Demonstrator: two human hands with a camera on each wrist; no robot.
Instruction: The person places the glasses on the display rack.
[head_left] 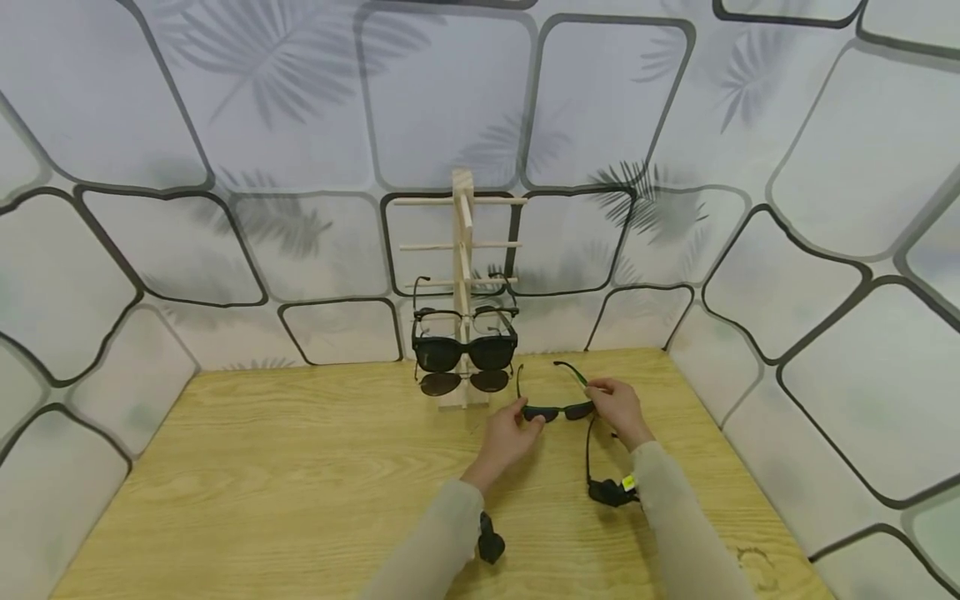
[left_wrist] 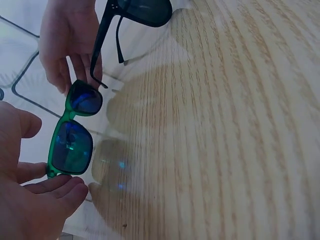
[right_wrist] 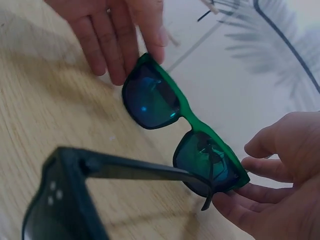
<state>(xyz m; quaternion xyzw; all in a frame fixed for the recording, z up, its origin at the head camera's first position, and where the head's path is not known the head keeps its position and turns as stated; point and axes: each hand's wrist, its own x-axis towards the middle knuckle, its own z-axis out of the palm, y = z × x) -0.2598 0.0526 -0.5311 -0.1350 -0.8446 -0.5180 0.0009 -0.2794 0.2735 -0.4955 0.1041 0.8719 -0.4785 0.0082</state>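
A pair of green-framed sunglasses [head_left: 558, 411] with dark bluish lenses is held between both hands, temples unfolded and pointing away toward the wall in the head view. My left hand [head_left: 508, 435] grips the left corner of the frame with its fingers. At the opposite corner, by the hinge, my right hand [head_left: 619, 410] holds the frame. In the right wrist view the green frame [right_wrist: 187, 112] hangs close over the wood. Black sunglasses [left_wrist: 145, 11] with open temples lie on the table near the right forearm, partly hidden by it in the head view.
A wooden eyewear stand [head_left: 462, 217] with several pegs rises behind the hands. On its lower levels sit clear-lens glasses [head_left: 442, 313], black sunglasses [head_left: 438, 354] and thin-framed brown sunglasses [head_left: 440, 384]. Patterned cloth walls [head_left: 315, 250] border the wood-grain table [head_left: 262, 467].
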